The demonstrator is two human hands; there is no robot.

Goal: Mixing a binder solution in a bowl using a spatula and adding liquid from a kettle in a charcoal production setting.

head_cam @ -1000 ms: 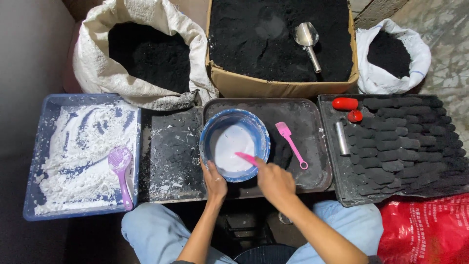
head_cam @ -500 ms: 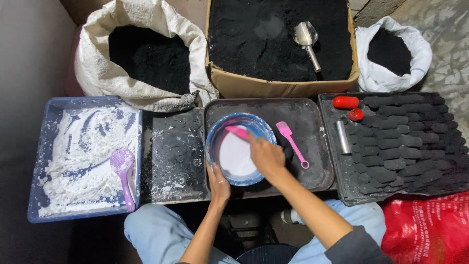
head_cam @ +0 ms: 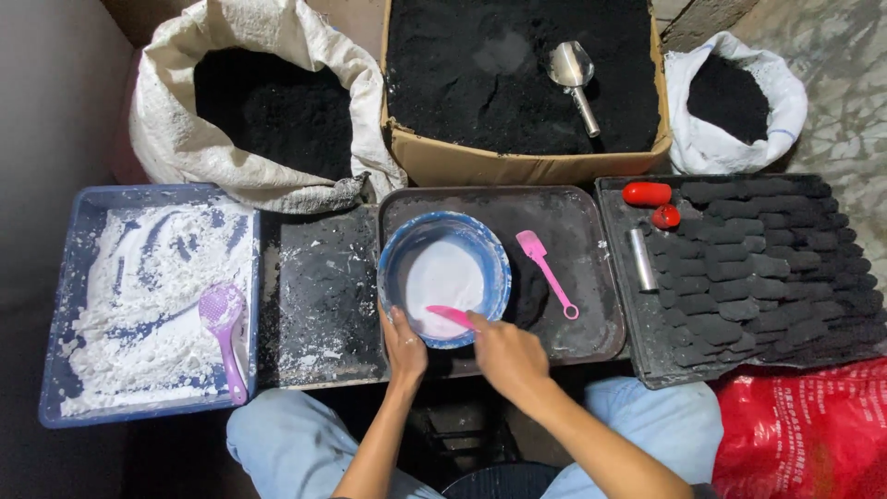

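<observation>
The blue bowl (head_cam: 444,277) of white paste sits at the left end of the dark metal tray (head_cam: 591,314), which lies in the middle of the work surface. The right hand (head_cam: 506,356) is closed around a pink stirrer (head_cam: 451,315) whose tip lies in the paste near the bowl's near rim. The left hand (head_cam: 404,344) grips that near rim, fingers curled on it. A pink spatula (head_cam: 547,272) lies on the tray just right of the bowl. At the left edge a blue tray (head_cam: 65,305) holds white powder and a lilac scoop (head_cam: 224,333). At the right edge, a black tray (head_cam: 647,360) carries rows of dark briquettes (head_cam: 767,268). Beyond, a white sack (head_cam: 249,102), a cardboard box (head_cam: 517,162) and a small white bag (head_cam: 735,102) hold black powder.
</observation>
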